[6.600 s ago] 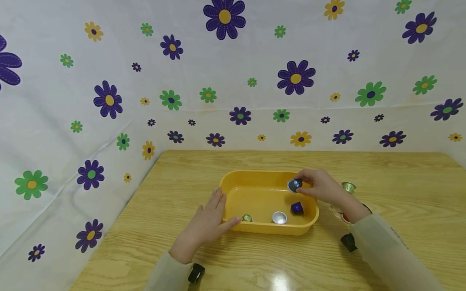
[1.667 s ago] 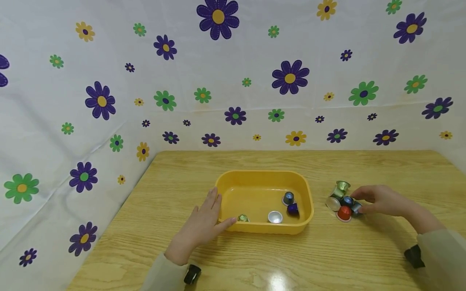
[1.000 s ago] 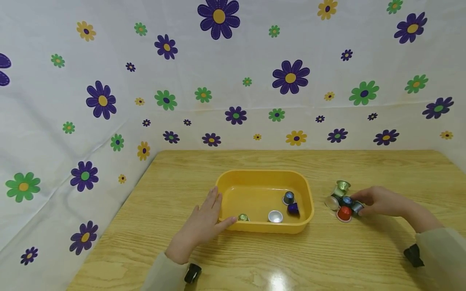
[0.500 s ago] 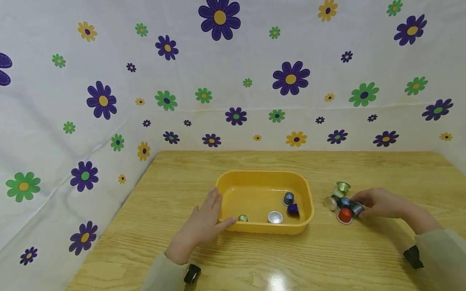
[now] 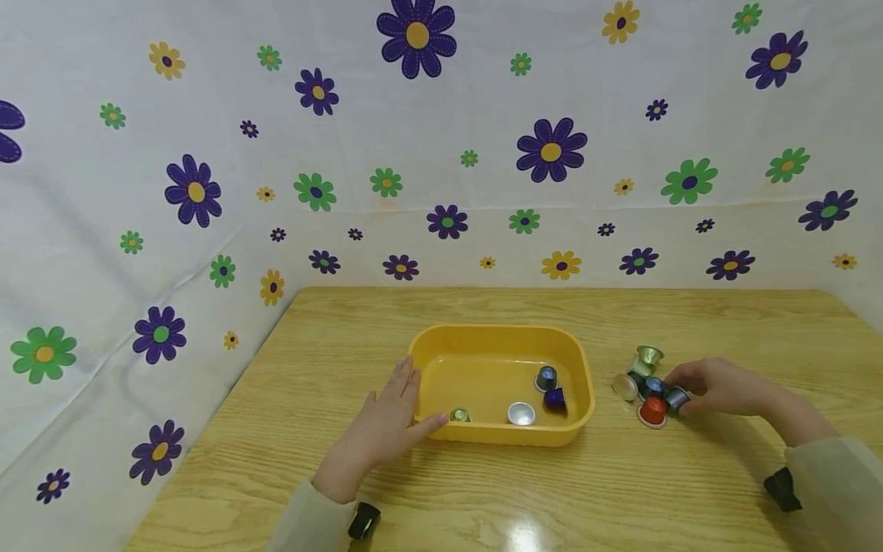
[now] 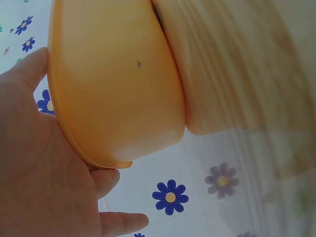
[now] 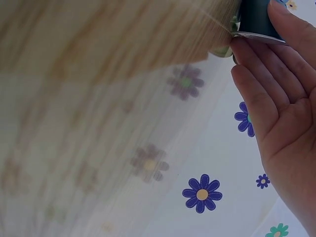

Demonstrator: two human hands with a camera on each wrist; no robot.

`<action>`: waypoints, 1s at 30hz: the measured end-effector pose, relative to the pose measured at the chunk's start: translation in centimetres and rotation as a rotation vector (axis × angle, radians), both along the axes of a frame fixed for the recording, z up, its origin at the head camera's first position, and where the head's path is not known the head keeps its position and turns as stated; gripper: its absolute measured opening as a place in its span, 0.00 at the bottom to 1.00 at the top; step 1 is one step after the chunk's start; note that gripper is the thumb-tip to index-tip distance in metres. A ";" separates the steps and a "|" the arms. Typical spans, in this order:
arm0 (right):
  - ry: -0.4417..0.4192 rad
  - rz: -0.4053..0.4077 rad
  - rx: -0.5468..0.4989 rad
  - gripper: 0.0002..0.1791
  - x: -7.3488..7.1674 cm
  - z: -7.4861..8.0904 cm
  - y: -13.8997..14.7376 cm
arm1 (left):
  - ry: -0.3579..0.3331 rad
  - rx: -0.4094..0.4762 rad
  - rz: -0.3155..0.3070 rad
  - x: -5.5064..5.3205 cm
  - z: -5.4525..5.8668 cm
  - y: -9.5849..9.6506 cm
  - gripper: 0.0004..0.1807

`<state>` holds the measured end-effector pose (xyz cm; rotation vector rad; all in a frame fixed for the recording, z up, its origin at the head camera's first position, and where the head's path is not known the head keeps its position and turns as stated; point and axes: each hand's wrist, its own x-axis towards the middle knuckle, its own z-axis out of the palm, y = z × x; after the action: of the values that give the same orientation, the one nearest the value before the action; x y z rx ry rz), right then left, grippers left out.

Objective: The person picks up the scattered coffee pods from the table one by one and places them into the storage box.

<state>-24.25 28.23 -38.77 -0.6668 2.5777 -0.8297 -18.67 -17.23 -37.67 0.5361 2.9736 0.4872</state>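
Note:
My left hand [image 5: 379,429] rests with straight fingers along the left end of the yellow tub [image 5: 500,435], its thumb on the near rim. The left wrist view shows the tub's outer wall [image 6: 118,84] beside that palm. To the right, my right hand [image 5: 724,387] pinches a grey-blue coffee capsule [image 5: 677,398] between thumb and fingers. In the right wrist view the dark capsule [image 7: 256,19] has its foil rim against the fingers. Against it crowd a blue capsule [image 5: 652,387], a red capsule [image 5: 652,410], a capsule with pale foil [image 5: 625,387] and green capsules [image 5: 650,355].
Inside the tub lie a dark blue capsule [image 5: 546,377], a purple-blue capsule [image 5: 555,399], a silver foil-up capsule [image 5: 521,414] and a green capsule [image 5: 460,415]. Wood-grain table [image 5: 483,498] surrounds it. A flowered white cloth [image 5: 441,153] hangs behind and left.
The dark blue capsule held over the tub earlier now lies in it. My right hand has moved right to the cluster, where capsules have shifted slightly. The left hand stays at the tub.

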 end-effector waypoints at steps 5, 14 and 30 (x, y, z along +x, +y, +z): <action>0.006 -0.007 0.007 0.19 0.0 -0.1 0.0 | 0.001 -0.003 0.002 -0.1 -0.1 -0.1 0.47; 0.034 -0.001 0.003 0.18 0.2 0.3 -0.1 | 0.004 -0.005 0.003 -0.1 -0.3 -0.1 0.47; 0.082 -0.010 -0.002 0.19 0.5 0.8 -0.2 | 0.007 0.002 -0.002 0.0 -0.2 -0.2 0.47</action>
<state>-23.73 28.03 -38.02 -0.7031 2.6552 -0.8246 -18.71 -17.39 -37.86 0.5416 2.9792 0.4888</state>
